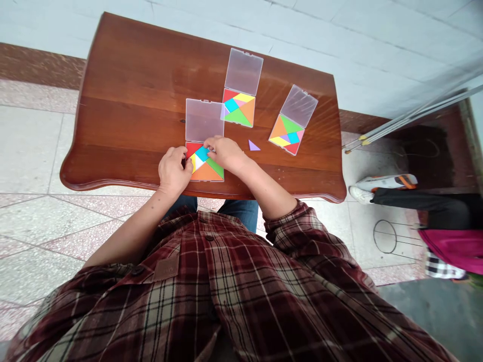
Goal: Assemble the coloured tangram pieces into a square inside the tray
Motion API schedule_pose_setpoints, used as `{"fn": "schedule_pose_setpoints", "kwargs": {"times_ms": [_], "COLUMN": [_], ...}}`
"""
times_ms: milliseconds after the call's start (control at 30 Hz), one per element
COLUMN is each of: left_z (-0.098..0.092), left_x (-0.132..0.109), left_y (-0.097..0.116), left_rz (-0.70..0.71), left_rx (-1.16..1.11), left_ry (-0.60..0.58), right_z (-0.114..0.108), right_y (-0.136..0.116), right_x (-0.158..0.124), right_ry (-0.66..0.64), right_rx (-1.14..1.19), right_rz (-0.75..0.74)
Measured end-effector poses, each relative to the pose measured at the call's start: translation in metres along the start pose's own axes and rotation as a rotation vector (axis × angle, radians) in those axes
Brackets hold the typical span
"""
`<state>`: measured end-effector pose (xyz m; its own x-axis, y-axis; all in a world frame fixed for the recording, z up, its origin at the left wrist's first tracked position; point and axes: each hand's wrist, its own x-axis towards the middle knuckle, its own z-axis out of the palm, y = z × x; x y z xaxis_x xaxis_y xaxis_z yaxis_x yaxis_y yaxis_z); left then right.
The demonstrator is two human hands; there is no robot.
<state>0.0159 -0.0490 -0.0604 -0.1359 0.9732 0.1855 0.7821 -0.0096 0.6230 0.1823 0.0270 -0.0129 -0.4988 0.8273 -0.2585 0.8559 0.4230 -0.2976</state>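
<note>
An open tangram case [205, 120] with a clear lid lies near the front edge of the table. In its tray are a red triangle [192, 148], a blue square [203, 154], a yellow piece [193, 160], a green triangle [215, 169] and an orange triangle [207, 173]; a white gap shows in the middle. My left hand [174, 170] grips the tray's left edge, thumb by the yellow piece. Bent over the tray's upper right, my right hand [224, 152] has its fingertips at the blue square; what they pinch is hidden. A loose purple triangle [254, 146] lies to the right.
Two more open tangram cases, one behind [244, 73] and one at the right [299, 105], hold coloured pieces. The wooden table [128, 100] stands against a pale wall. At the far right are a person's leg [411, 198], a wire stand [385, 236] and metal poles [407, 115].
</note>
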Motion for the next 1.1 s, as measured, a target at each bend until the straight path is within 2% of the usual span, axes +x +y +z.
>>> {"fn": "schedule_pose_setpoints", "kwargs": {"times_ms": [300, 400, 533, 667, 800, 867, 933, 1033, 1100], "left_z": [0.000, 0.000, 0.000, 0.000, 0.000, 0.000, 0.000, 0.000, 0.000], "left_x": [0.000, 0.000, 0.000, 0.000, 0.001, 0.001, 0.001, 0.001, 0.001], "left_y": [-0.001, -0.002, -0.003, -0.003, -0.004, -0.005, -0.006, -0.006, -0.006], "left_rz": [0.001, 0.014, 0.033, 0.037, 0.032, 0.038, 0.042, 0.038, 0.025], "left_rx": [-0.004, -0.002, 0.025, 0.024, 0.014, 0.012, 0.011, 0.011, 0.011], "left_ry": [-0.002, -0.001, 0.012, 0.013, 0.021, 0.033, 0.043, 0.034, 0.020], "right_z": [-0.002, -0.001, 0.003, 0.006, 0.005, 0.001, -0.004, -0.009, -0.009], "right_y": [-0.007, -0.012, -0.021, -0.028, -0.023, -0.013, 0.002, 0.028, 0.041], "right_x": [-0.005, -0.008, -0.012, -0.012, -0.016, -0.023, -0.034, -0.050, -0.057], "right_ry": [0.018, 0.038, -0.016, -0.066, -0.013, 0.049, 0.119, 0.210, 0.192], "right_rx": [-0.002, 0.026, 0.037, 0.012, 0.058, 0.093, 0.109, 0.081, 0.062], "right_rz": [-0.002, -0.069, -0.159, -0.145, -0.140, -0.102, -0.004, 0.235, 0.383]}}
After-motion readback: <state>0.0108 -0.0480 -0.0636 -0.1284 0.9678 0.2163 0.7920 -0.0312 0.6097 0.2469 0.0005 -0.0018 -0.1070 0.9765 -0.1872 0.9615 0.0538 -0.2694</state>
